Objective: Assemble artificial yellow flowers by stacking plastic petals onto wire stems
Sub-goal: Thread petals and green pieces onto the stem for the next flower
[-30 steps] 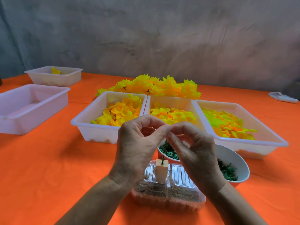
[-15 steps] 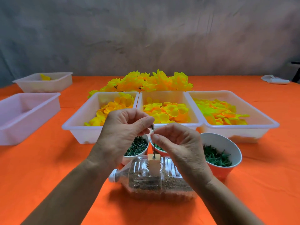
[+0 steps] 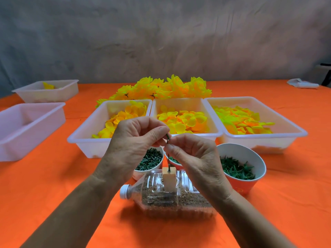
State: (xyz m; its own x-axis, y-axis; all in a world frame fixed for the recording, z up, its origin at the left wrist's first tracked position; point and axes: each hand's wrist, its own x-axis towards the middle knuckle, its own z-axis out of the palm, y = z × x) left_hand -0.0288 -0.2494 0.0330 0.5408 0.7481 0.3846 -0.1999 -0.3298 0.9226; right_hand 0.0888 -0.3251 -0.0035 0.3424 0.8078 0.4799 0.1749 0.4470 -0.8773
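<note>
Finished flowers [image 3: 161, 88] lie piled behind the trays; the left hand [image 3: 132, 142] and right hand [image 3: 193, 154] both pinch an upright, petal-less wire stem [image 3: 168, 151].

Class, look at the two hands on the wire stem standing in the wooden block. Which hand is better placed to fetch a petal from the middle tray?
Probably the left hand: it pinches only the top of the wire stem, while the right hand grips the stem lower down, steadying it above the wooden block. The middle tray lies just beyond both.
</note>
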